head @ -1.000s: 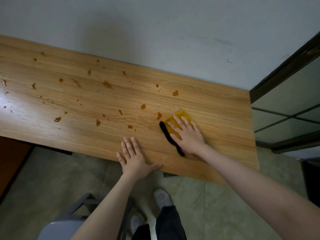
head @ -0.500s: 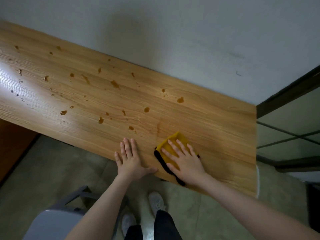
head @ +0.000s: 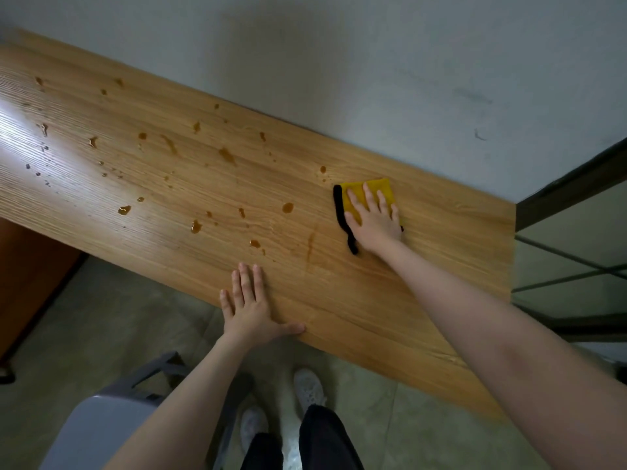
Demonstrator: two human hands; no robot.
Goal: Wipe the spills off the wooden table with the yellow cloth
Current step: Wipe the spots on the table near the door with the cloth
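Note:
A long wooden table runs along a pale wall. A yellow cloth with a black edge lies flat on it near the far right side. My right hand presses down on the cloth with straight, spread fingers. My left hand rests flat on the table's near edge, thumb out to the right. Several brown spills dot the wood left of the cloth, out to the far left end. A faint wet streak runs toward the near edge between my hands.
A grey chair stands on the tiled floor at the lower left, beside my feet in white shoes. A dark-framed glass panel borders the table's right end. The wall rises straight behind the table.
My right hand has slid the cloth away from the near edge to the far side of the table, over a spill there. My left hand has stayed flat at the near edge.

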